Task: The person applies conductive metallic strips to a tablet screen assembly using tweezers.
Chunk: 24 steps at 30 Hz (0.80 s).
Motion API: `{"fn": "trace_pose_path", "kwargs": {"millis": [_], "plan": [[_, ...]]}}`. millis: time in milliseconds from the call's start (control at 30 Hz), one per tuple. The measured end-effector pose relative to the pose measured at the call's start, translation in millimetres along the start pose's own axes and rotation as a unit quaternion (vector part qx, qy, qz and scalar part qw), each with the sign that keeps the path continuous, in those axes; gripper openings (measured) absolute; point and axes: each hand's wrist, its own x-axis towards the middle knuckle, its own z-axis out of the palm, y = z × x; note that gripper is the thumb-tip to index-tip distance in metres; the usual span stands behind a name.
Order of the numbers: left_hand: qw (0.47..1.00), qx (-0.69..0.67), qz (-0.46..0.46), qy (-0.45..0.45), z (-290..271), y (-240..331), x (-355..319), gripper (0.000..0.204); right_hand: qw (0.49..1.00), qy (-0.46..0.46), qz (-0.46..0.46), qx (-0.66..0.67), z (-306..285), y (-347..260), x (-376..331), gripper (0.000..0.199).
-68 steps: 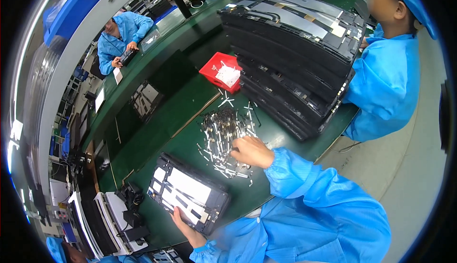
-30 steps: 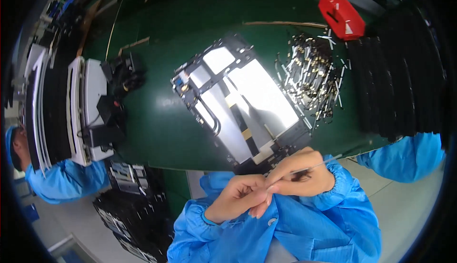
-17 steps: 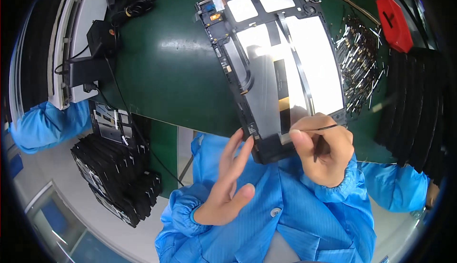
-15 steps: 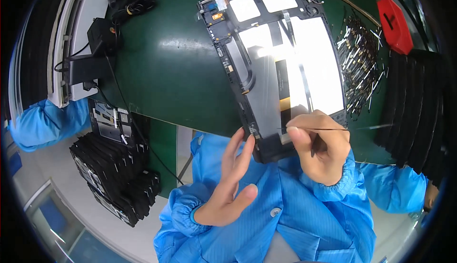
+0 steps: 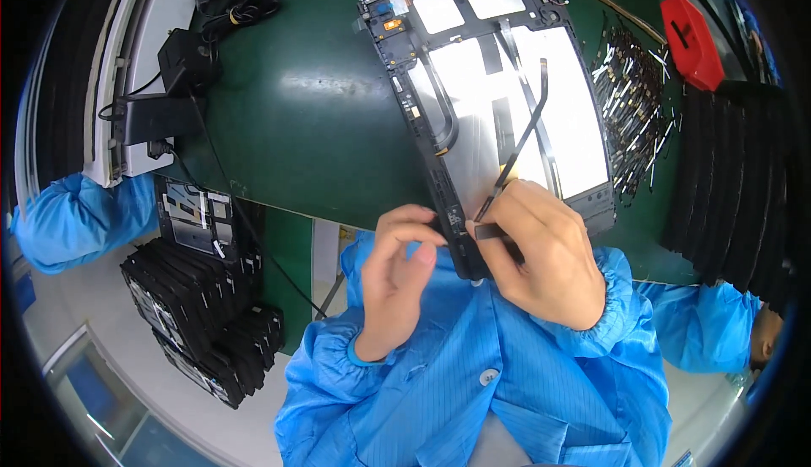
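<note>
A partly dismantled tablet (image 5: pixel 460 188), with a black frame and bright silver panels, lies tilted on the green table. My right hand (image 5: pixel 545 252) is closed over its near end, pinching a thin black flex cable (image 5: pixel 530 129). The cable slants up across the panels, its far end bent. Something short and dark also shows between those fingers, too hidden to name. By the tablet's left edge, my left hand (image 5: pixel 397 268) is open and slightly curled, fingertips against or just beside the frame.
Loose flex cables (image 5: pixel 632 112) lie heaped right of the tablet, near a red plastic piece (image 5: pixel 697 40) and a row of black panels (image 5: pixel 718 188). Black adapters with cords (image 5: pixel 173 95) sit at left. Stacked tablet parts (image 5: pixel 194 298) stand lower left. Blue sleeves of other people show at both sides.
My right hand has moved left and turned, and a black flex cable now sticks up from it. The thin tool that pointed right no longer shows. My left fingers have curled in.
</note>
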Motion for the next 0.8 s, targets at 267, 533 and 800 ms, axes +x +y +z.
{"fn": "trace_pose_path", "kwargs": {"millis": [267, 533, 800], "plan": [[0.982, 0.123, 0.133, 0.052, 8, -13, 19, 0.015, 0.999, 0.032, 0.039, -0.013, 5, -2, -1, 0.015], [0.986, 0.111, 0.114, 0.042, 4, -13, 22, 0.015, 0.999, 0.019, 0.039, -0.032, 1, -5, 1, 0.015], [0.992, 0.075, 0.092, 0.03, -3, -19, 24, 0.013, 0.998, 0.004, 0.056, -0.026, 1, -5, 1, 0.015]]}}
